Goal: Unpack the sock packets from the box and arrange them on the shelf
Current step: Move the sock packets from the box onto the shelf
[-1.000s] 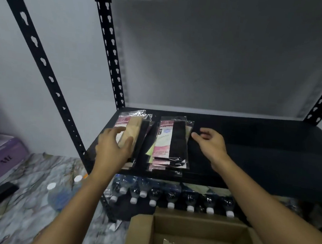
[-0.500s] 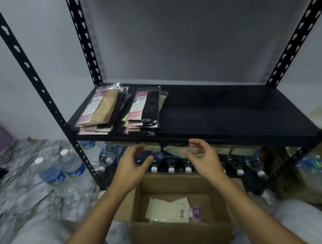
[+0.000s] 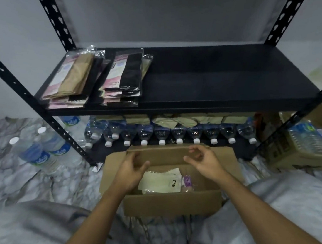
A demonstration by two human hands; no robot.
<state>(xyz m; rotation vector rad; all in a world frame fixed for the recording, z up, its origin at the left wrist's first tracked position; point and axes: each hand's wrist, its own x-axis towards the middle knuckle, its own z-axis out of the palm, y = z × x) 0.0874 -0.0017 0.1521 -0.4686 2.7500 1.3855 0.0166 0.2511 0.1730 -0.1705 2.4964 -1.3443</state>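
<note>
1. Since a second ago, both grips have come down from the shelf [image 3: 226, 84] to the open box [image 3: 171, 204].
2. The left grip [image 3: 131, 169], fingers loosely curled and holding nothing, hovers over the left edge of the pale sock packet [image 3: 161, 184].
3. The right grip [image 3: 205, 163], fingers relaxed and empty, hangs above the box's rear flap, near the packet.
4. The packet lies flat inside the box; two packet stacks [image 3: 121, 78] sit at the shelf's left end, well apart from both grips.

A stockroom: black slotted shelving [image 3: 226, 82] (packets above) over rows of bottles [image 3: 178, 133].
</note>
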